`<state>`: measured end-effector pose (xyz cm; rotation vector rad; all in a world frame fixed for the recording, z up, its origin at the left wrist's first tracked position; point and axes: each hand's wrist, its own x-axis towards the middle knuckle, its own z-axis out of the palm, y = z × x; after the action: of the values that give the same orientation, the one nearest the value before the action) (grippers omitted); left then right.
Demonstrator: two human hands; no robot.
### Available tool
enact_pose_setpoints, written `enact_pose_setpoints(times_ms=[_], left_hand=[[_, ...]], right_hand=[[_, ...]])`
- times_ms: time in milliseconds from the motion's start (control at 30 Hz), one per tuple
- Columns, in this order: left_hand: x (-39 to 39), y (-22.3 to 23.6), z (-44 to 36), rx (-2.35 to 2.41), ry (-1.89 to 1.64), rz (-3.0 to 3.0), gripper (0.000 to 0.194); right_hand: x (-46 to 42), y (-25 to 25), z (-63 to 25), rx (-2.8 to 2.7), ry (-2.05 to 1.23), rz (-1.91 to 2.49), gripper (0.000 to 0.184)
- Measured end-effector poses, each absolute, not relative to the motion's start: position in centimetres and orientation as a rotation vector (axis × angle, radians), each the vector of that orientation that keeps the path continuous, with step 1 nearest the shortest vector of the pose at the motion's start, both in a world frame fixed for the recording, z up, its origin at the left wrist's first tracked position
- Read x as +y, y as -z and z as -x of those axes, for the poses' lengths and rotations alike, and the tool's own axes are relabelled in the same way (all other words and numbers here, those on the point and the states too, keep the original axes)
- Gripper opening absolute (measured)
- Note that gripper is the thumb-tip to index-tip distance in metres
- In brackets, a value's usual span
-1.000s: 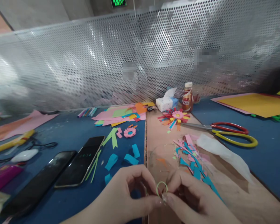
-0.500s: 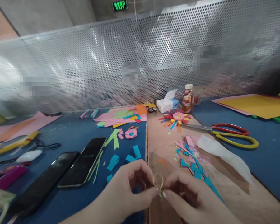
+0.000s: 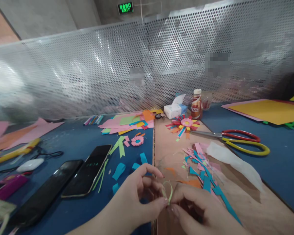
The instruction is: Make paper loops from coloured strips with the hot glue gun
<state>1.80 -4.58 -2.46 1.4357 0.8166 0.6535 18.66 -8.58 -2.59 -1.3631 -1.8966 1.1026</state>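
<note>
Between my two hands stands a thin loop of light green paper strip (image 3: 171, 191), its ends meeting at my fingertips. My left hand (image 3: 139, 199) has its thumb and a finger at the left side of the loop's base, with the index finger raised. My right hand (image 3: 198, 209) pinches the base from the right. Left of my left hand lie curled blue paper pieces (image 3: 119, 171) and thin green strips (image 3: 102, 174). A pink paper ring flower (image 3: 137, 140) with a blue centre rests farther off. Blue and pink paper scraps (image 3: 205, 179) are spread beyond my right hand.
Scissors (image 3: 245, 142) with red and yellow handles lie at right, beside a crumpled tissue (image 3: 232, 163). A layered paper flower (image 3: 186, 122), tissue pack (image 3: 175, 111) and bottle (image 3: 196, 104) stand at the back. Two phones (image 3: 88, 173) lie left, near a yellow cutter (image 3: 17, 150).
The green loop has changed from round to a narrower teardrop. My left index finger has lifted away from it. An orange scrap now shows beyond my right hand.
</note>
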Motion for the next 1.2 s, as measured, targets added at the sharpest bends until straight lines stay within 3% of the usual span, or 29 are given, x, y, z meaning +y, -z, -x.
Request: enact_pose_setpoints(times_ms=[800,1000,1200], left_hand=[[-5.0,1.5,-1.8,0.974,-0.6,-1.442,0.036],[-4.8,2.5,-2.0,0.901,-0.595,-1.427,0.017],[-4.9,2.7,-1.9,0.938,-0.62,-1.499,0.018]], right_hand=[[-8.6,3.0,-18.2,-1.894,-0.822,1.292,0.017],[-8.4,2.8,-18.3,-1.879,-0.833,1.306,0.016],[-8.3,2.9,-18.3,-1.771,-0.892,1.327,0.015]])
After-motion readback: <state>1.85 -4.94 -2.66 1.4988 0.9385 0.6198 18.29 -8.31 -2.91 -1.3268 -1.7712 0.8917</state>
